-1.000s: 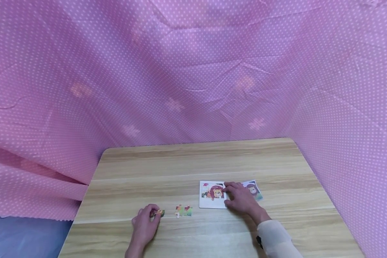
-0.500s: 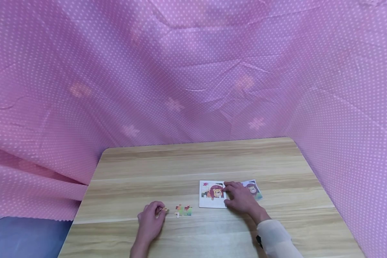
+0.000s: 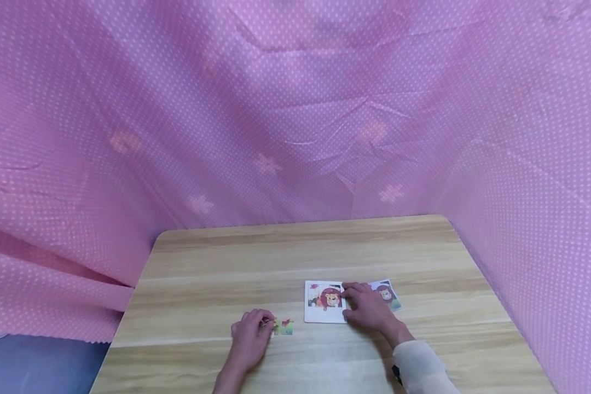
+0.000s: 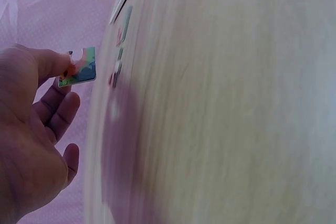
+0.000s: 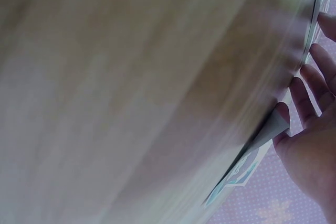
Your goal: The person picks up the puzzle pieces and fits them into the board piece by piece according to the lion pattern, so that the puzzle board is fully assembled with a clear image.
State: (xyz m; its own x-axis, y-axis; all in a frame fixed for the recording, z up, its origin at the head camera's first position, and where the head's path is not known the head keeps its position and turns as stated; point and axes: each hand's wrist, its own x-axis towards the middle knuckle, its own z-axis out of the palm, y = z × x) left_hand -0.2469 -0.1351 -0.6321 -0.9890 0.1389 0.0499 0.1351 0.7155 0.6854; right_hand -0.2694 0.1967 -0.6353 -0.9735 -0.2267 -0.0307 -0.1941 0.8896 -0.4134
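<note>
My left hand (image 3: 249, 338) pinches a jigsaw piece (image 4: 84, 69), green, orange and dark blue, between thumb and index finger. In the left wrist view the piece is held up off the table, its other fingers loosely bent. Near those fingertips lie loose jigsaw pieces (image 3: 287, 328), partly hidden by the hand in the head view. To their right is a white-framed puzzle board (image 3: 325, 316) with a partly assembled lion picture. My right hand (image 3: 371, 309) rests at the board's right edge, thumb and fingers extended against it. A lion picture card (image 3: 386, 294) lies partly under that hand.
The wood-grain table (image 3: 216, 262) has rounded far corners. A pink dotted curtain (image 3: 295, 164) hangs behind it and along both sides. Blue fabric (image 3: 39, 361) shows at the lower left.
My left hand has moved right, carrying its jigsaw piece from the left up to the loose pieces. The right hand stays at the board's edge.
</note>
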